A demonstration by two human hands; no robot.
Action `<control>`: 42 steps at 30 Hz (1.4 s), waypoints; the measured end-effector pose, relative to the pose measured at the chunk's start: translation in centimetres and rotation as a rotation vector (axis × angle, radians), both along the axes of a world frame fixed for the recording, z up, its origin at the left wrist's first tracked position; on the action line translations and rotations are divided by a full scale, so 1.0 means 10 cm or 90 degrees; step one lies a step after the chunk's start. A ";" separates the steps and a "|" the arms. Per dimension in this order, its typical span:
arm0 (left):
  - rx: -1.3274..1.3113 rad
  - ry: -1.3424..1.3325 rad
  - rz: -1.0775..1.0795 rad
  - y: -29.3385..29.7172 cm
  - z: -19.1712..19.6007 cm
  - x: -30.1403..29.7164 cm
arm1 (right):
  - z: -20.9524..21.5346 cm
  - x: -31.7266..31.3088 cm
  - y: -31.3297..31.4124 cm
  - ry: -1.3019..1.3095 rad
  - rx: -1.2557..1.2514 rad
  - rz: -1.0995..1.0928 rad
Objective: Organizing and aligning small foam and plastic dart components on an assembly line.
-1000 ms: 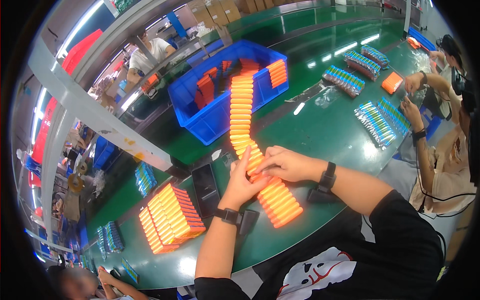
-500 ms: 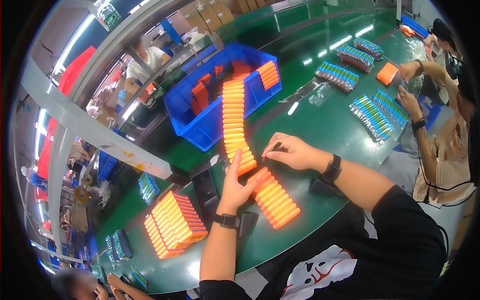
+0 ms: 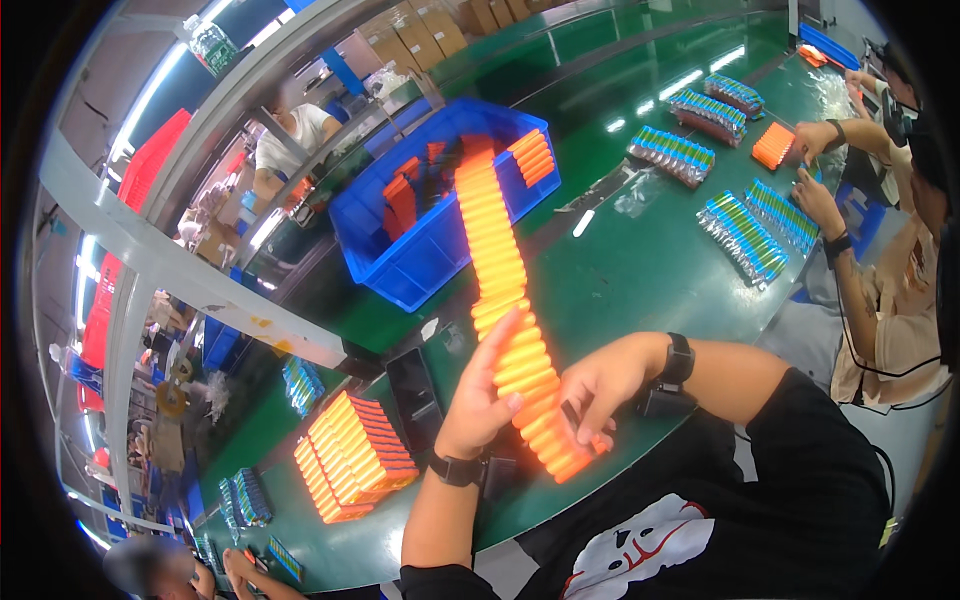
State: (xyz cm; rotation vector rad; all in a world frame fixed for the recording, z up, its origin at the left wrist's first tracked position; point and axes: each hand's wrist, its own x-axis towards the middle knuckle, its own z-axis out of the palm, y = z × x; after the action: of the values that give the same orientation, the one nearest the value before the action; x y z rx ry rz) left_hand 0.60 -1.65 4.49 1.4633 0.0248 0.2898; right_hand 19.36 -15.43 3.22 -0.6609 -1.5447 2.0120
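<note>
A long strip of orange cylinders [image 3: 497, 245], laid side by side, runs from a blue bin [image 3: 400, 290] down onto the green table. My left hand [image 3: 482, 395] lies along the left edge of the strip, with its thumb and fingers closed against it. At the near right end of the strip is my right hand [image 3: 605, 385]. Its fingers are curled around a small dark piece [image 3: 570, 412], whose kind I cannot make out, and they touch the last cylinders. Motion blurs the near end of the strip.
A stacked block of orange cylinders [image 3: 350, 455] and a black phone-like slab [image 3: 413, 390] lie left of my left arm. Blue-green bundles [image 3: 672, 155] in clear wrap lie at the right. A co-worker's hands [image 3: 820, 190] work there. A metal post [image 3: 250, 300] slants on the left.
My right hand has moved nearer to me, to the strip's near end. The strip has shifted right and nearer; the bend and separate near section now form one nearly straight line.
</note>
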 end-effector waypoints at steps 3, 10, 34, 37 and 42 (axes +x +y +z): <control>-0.056 -0.023 0.034 0.00 0.07 0.02 | 0.02 -0.04 -0.03 -0.009 0.024 0.054; 0.278 0.067 0.159 0.31 -0.39 0.02 | -0.05 0.07 0.08 -0.031 -0.042 -0.011; 0.480 0.121 0.189 0.43 -0.58 0.05 | -0.34 -0.01 0.42 -0.286 0.405 -0.606; 0.501 0.106 0.188 0.45 -0.60 0.05 | -0.31 -0.08 0.44 -0.390 0.445 -0.573; 0.505 0.138 0.175 0.41 -0.52 0.07 | -0.33 0.12 0.34 -0.417 0.461 -0.613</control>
State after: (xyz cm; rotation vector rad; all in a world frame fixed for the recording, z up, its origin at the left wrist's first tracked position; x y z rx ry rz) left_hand 1.27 2.44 -0.75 2.2817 0.3182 0.3852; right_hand 20.57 -12.00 -0.04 -1.4413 -1.6366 0.4858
